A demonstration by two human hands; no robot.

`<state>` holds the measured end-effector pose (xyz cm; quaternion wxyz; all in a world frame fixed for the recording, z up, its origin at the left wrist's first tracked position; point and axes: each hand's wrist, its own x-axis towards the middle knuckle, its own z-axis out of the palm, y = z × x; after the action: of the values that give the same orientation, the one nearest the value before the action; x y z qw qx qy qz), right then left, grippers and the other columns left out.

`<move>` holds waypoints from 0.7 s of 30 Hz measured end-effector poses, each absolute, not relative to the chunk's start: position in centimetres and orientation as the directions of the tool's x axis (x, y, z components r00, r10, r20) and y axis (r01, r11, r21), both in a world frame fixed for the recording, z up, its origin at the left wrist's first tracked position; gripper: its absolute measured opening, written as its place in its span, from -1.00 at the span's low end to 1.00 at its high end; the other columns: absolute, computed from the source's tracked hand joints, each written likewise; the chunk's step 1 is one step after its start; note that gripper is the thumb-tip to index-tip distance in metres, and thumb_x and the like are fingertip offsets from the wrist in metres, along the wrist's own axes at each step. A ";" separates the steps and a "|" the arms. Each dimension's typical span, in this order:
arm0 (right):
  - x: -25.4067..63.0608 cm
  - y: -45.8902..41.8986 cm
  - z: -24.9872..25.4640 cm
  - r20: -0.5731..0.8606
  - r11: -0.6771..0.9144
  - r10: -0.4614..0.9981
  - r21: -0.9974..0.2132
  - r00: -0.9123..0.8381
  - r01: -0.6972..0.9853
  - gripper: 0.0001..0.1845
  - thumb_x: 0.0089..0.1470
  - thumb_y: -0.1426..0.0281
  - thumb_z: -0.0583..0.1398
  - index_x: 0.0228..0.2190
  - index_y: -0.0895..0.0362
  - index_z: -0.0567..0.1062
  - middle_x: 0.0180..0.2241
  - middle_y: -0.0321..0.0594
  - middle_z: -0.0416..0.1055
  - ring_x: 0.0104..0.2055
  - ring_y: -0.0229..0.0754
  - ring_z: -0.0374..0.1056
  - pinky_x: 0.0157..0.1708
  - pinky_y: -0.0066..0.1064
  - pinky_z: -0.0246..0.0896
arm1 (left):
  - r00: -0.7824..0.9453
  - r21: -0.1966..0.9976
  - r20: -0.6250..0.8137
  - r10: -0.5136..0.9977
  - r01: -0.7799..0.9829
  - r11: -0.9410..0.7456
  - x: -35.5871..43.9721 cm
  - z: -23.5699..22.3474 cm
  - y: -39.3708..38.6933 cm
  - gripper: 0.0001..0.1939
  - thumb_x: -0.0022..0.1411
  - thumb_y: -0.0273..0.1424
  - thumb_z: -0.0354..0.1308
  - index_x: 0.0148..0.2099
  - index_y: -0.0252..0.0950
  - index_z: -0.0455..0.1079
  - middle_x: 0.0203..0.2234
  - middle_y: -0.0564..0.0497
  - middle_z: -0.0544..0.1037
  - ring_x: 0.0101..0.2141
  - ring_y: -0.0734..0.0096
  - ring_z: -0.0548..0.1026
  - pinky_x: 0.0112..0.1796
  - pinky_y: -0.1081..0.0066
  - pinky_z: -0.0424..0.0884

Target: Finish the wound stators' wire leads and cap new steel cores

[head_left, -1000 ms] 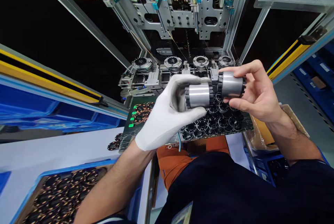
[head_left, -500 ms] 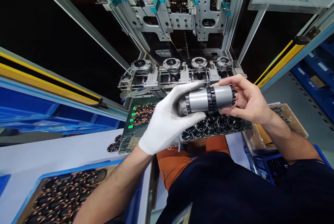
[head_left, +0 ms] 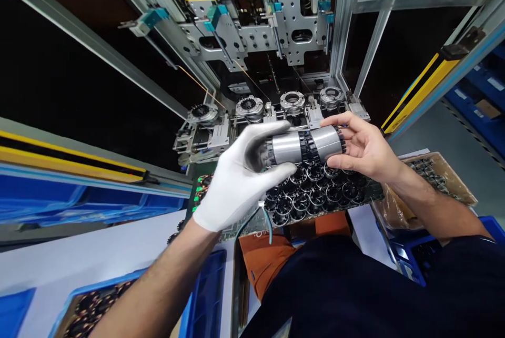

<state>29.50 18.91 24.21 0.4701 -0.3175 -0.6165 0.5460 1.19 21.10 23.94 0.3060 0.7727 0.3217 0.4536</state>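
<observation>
My left hand, in a white glove, is wrapped around the outer end of a silver stator core with black toothed end rings. A second stator core of the same look is gripped between the thumb and fingers of my bare right hand. The two cores meet nearly end to end, the right one tilted against the left. Below them, rows of black-and-silver stator cores stand on a green board. Behind my hands are the winding machine's round holders; the two left ones contain black toothed parts.
Copper-wound stators lie at the board's left, partly hidden by my glove. More fill a blue-edged bin at lower left. A cardboard box of metal parts stands on the right. Yellow-black guard posts flank the machine.
The two stator cores were lined up straight; now the right one is tilted, with its inner end angled to the left one. The view has shifted, showing more of the board's stator cores.
</observation>
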 end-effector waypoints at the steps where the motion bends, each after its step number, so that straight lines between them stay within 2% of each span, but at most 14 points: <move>1: 30.0 19.5 24.1 0.226 0.197 0.907 -0.973 -0.356 -0.116 -0.26 0.05 0.22 0.66 0.16 -0.03 0.51 -0.01 -0.20 0.64 -0.08 -0.08 0.68 -0.09 -0.25 0.76 | 0.374 0.749 0.525 0.764 0.223 -0.624 1.3 24.1 22.2 -0.25 0.30 0.04 0.57 0.42 -0.01 0.48 0.33 -0.06 0.64 0.27 -0.02 0.68 0.23 0.07 0.72; 4: 31.7 22.6 24.1 0.245 0.239 0.920 -0.969 -0.305 -0.057 -0.27 0.06 0.18 0.65 0.14 -0.01 0.51 0.02 -0.20 0.61 -0.11 -0.13 0.66 -0.09 -0.27 0.73 | 0.347 0.674 0.551 0.759 0.351 -0.650 2.1 25.2 26.9 -0.14 0.15 -0.04 0.67 0.41 -0.01 0.46 0.30 -0.03 0.66 0.21 -0.01 0.71 0.22 0.09 0.71; 6: 33.0 25.9 24.3 0.274 0.296 0.918 -0.955 -0.288 0.035 -0.35 0.14 0.12 0.59 0.13 -0.01 0.51 0.00 -0.21 0.60 -0.12 -0.13 0.63 -0.05 -0.21 0.72 | 0.346 0.581 0.511 0.787 0.536 -0.612 3.3 26.1 30.7 -0.24 0.13 -0.14 0.67 0.33 -0.05 0.53 0.19 -0.03 0.72 0.15 0.00 0.73 0.23 0.08 0.68; 8: 34.2 29.8 24.5 0.309 0.373 0.908 -0.903 -0.284 0.211 -0.44 0.22 0.12 0.52 0.14 -0.01 0.52 0.02 -0.20 0.59 -0.14 -0.12 0.61 -0.04 -0.16 0.70 | 0.354 0.448 0.428 0.831 0.716 -0.536 5.0 26.5 34.7 -0.32 0.18 -0.20 0.62 0.31 -0.10 0.55 0.14 -0.05 0.75 0.12 -0.01 0.73 0.23 0.06 0.64; 9: 34.8 31.9 24.5 0.324 0.411 0.903 -0.840 -0.281 0.353 -0.47 0.23 0.17 0.49 0.14 0.00 0.54 0.05 -0.19 0.59 -0.13 -0.11 0.60 -0.02 -0.14 0.68 | 0.355 0.387 0.380 0.854 0.778 -0.495 5.9 26.4 36.6 -0.34 0.23 -0.21 0.56 0.33 -0.12 0.55 0.13 -0.07 0.76 0.12 -0.02 0.73 0.24 0.04 0.62; 11: 35.7 35.7 24.4 0.310 0.415 0.909 -0.623 -0.278 0.663 -0.50 0.23 0.32 0.44 0.17 0.02 0.56 0.10 -0.17 0.60 -0.09 -0.07 0.60 0.07 -0.11 0.64 | 0.355 0.314 0.297 0.886 0.840 -0.442 7.6 25.6 40.2 -0.36 0.29 -0.20 0.50 0.36 -0.19 0.55 0.14 -0.11 0.77 0.13 -0.05 0.72 0.24 0.00 0.60; 13: 36.4 38.8 23.9 0.261 0.360 0.927 -0.417 -0.269 0.835 -0.49 0.19 0.45 0.40 0.16 0.08 0.60 0.10 -0.13 0.64 0.01 0.03 0.61 0.19 -0.03 0.57 | 0.360 0.278 0.210 0.909 0.869 -0.409 8.6 24.2 43.1 -0.34 0.23 -0.21 0.52 0.34 -0.22 0.60 0.15 -0.14 0.77 0.15 -0.13 0.72 0.23 -0.01 0.61; 14: 36.8 40.0 23.6 0.234 0.337 0.935 -0.360 -0.265 0.870 -0.49 0.16 0.49 0.40 0.14 0.10 0.62 0.08 -0.10 0.66 0.07 0.10 0.60 0.24 0.02 0.53 | 0.363 0.263 0.167 0.917 0.880 -0.396 8.8 23.4 44.2 -0.33 0.19 -0.23 0.54 0.33 -0.21 0.63 0.16 -0.15 0.78 0.17 -0.17 0.72 0.23 -0.01 0.61; 17: 37.7 42.2 22.6 0.176 0.291 0.953 -0.295 -0.248 0.910 -0.43 0.07 0.51 0.47 0.14 0.12 0.65 0.07 -0.04 0.68 0.17 0.27 0.58 0.28 0.16 0.50 | 0.360 0.224 0.081 0.929 0.902 -0.369 8.5 21.6 46.2 -0.29 0.12 -0.22 0.56 0.33 -0.15 0.68 0.17 -0.15 0.78 0.18 -0.25 0.72 0.23 0.00 0.62; 21: 38.9 44.3 22.0 0.118 0.289 0.956 -0.230 -0.268 0.929 -0.32 -0.05 0.47 0.62 0.13 0.08 0.70 0.10 -0.06 0.68 0.21 0.35 0.57 0.33 0.28 0.46 | 0.374 0.193 0.083 0.924 0.903 -0.384 7.7 21.0 46.8 -0.22 0.08 -0.17 0.55 0.38 -0.08 0.66 0.18 -0.12 0.78 0.20 -0.29 0.71 0.23 -0.03 0.61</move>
<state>38.89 44.34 22.00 0.1173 -0.5934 -0.7943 0.0574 7.66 46.81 20.96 0.0578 0.8270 0.5522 0.0886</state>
